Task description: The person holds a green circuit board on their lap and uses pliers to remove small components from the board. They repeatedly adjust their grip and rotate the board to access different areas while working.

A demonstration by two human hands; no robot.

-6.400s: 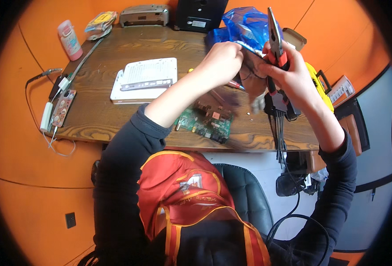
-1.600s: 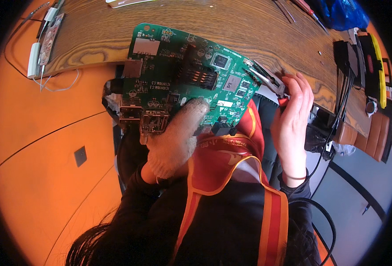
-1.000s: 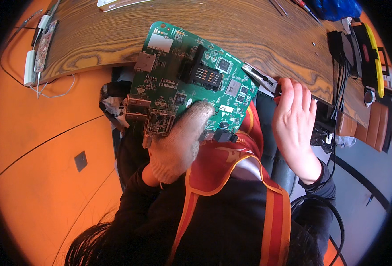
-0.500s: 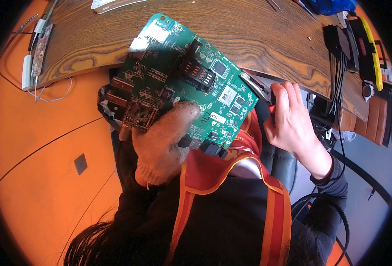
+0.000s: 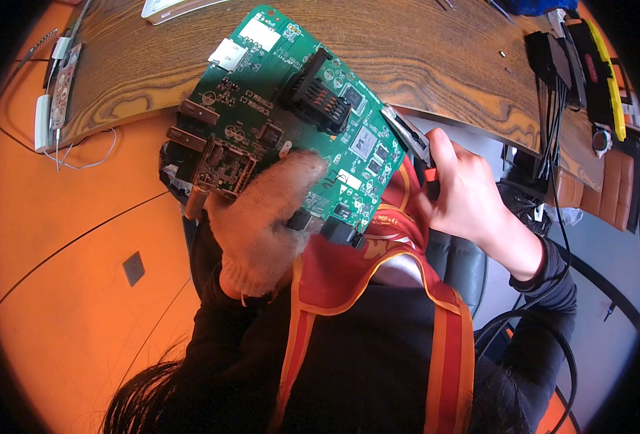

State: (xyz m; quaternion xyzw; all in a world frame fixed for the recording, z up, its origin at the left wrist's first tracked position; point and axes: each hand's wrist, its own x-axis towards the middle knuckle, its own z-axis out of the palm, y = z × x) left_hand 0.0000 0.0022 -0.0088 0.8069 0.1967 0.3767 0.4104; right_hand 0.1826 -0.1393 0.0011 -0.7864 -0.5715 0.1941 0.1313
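Observation:
A green circuit board point(image 5: 312, 155) is held tilted over my lap, its far corner above the table's near edge. My left hand point(image 5: 265, 210), in a worn knit glove, is closed on the board's near left part, with the thumb lying across its face. My bare right hand point(image 5: 468, 188) is wrapped round pliers point(image 5: 410, 137) with a metal head and a bit of red on the handle. The pliers' jaws meet the board's right edge; whether they grip it I cannot tell. A black card socket point(image 5: 318, 98) and metal ports point(image 5: 197, 126) stand up from the board.
The wooden table point(image 5: 443, 65) lies ahead, with a white tray point(image 5: 171, 9) at its far edge. A black box with hanging cables point(image 5: 548, 65) and a yellow-edged case point(image 5: 605, 79) stand at the right. A power strip point(image 5: 63, 83) runs along the left edge.
The board has shifted slightly to the left and its surface has tilted, so the glare on it differs. My right hand and the pliers have moved a little left with its edge.

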